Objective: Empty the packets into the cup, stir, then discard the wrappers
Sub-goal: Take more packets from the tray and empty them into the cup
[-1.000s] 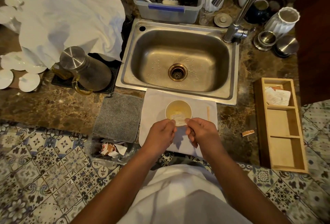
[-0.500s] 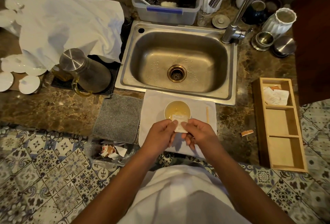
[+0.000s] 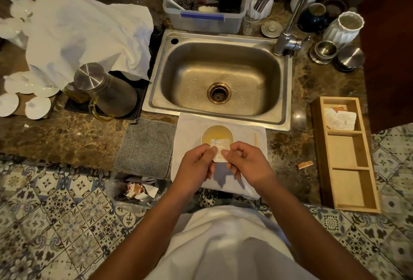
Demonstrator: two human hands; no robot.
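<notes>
A white paper cup with pale yellowish liquid stands on a white cloth in front of the sink. My left hand and my right hand both pinch a small white packet, held upright just over the cup's near rim. A thin wooden stir stick lies on the cloth to the right of the cup. More packets lie in the far compartment of a wooden tray. A torn brown wrapper scrap lies on the counter.
A clear bag with crumpled wrappers hangs below the counter edge at the left. A grey mat lies left of the cloth. The steel sink, a metal jug and a plastic tub stand behind.
My two hands have come closer together on the packet. The packet now stands upright between my fingertips at the cup's near rim.
</notes>
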